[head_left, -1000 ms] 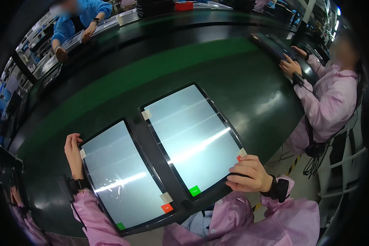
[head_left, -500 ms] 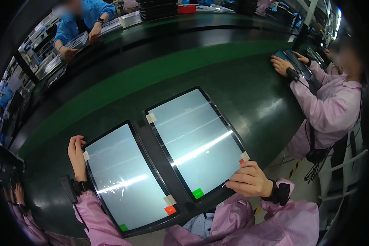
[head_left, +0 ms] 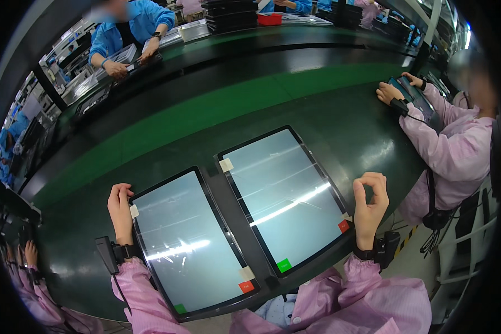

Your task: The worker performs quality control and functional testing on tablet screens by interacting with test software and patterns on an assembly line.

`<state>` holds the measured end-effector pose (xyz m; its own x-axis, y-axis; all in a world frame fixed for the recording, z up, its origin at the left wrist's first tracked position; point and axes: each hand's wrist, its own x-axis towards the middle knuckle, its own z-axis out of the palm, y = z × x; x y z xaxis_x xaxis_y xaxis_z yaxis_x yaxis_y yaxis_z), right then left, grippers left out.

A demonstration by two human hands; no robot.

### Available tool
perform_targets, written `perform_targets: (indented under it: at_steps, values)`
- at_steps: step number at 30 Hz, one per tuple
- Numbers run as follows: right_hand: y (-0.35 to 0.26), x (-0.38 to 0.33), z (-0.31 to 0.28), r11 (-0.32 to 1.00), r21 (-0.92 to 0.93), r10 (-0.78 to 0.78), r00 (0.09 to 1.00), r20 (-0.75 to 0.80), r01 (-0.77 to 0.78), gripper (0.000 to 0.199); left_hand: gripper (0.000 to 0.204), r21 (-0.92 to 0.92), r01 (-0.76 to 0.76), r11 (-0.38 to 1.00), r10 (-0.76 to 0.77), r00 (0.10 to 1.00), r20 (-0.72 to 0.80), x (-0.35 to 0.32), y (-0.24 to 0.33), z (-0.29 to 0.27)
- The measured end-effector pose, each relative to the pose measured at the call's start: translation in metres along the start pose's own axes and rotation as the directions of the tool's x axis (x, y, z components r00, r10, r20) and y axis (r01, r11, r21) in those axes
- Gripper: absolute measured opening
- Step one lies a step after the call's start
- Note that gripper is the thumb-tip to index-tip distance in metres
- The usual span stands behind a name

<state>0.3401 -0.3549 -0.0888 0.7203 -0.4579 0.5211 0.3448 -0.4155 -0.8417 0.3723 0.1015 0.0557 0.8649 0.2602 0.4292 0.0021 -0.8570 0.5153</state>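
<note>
Two lit tablets with pale blank screens lie side by side at the bench's near edge, with a dark strip between them. My left hand (head_left: 120, 211) has its fingers bent together at the left tablet's (head_left: 189, 239) left edge, gripping it near a cream tab. Beyond the right tablet's (head_left: 286, 195) lower right corner, my right hand (head_left: 371, 209) is raised clear of the glass. Its fingers curl toward the thumb with nothing visible in them. A green square and a red square glow along each screen's lower end. Light streaks reflect across both screens.
The dark green bench (head_left: 167, 147) stretches away to a raised rail. At the right, a pink-sleeved person (head_left: 451, 139) handles a tablet. Across the bench a person in blue (head_left: 122, 36) holds a flat part. Black stacked trays (head_left: 231, 16) and a red box (head_left: 269, 19) stand behind.
My right hand has let go of the right tablet's lower right corner and lifted up and rightward, uncovering the red square. My left hand stays at the left tablet's edge. The whole view has shifted slightly.
</note>
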Motion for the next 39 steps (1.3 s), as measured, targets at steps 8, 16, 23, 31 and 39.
perform_targets:
  at_steps: [8,16,23,31,39]
  values:
    - [-0.001,-0.007,0.007,0.973,0.203,0.128,0.989,-0.070,-0.111,0.006,0.020,-0.012,-0.030,0.999,0.029,0.999,-0.024,-0.006,0.006,-0.023]
    - [-0.018,-0.004,0.002,0.943,0.316,0.134,0.989,-0.065,-0.107,0.005,0.020,-0.036,-0.042,0.998,0.039,0.997,-0.074,-0.011,0.015,-0.057]
    - [-0.036,0.004,-0.003,0.928,0.372,0.069,0.993,-0.097,-0.028,0.007,0.020,-0.024,-0.077,0.997,0.074,0.989,-0.125,-0.010,0.028,-0.073]
    - [-0.028,0.005,-0.006,0.920,0.392,0.051,0.994,-0.094,-0.010,0.006,0.020,-0.069,-0.081,0.994,0.074,0.992,-0.097,-0.002,0.030,-0.055]
    - [-0.019,0.007,-0.002,0.900,0.434,0.082,0.994,-0.078,-0.040,0.005,0.020,-0.022,-0.101,0.995,0.098,0.991,-0.086,0.000,0.034,-0.049]
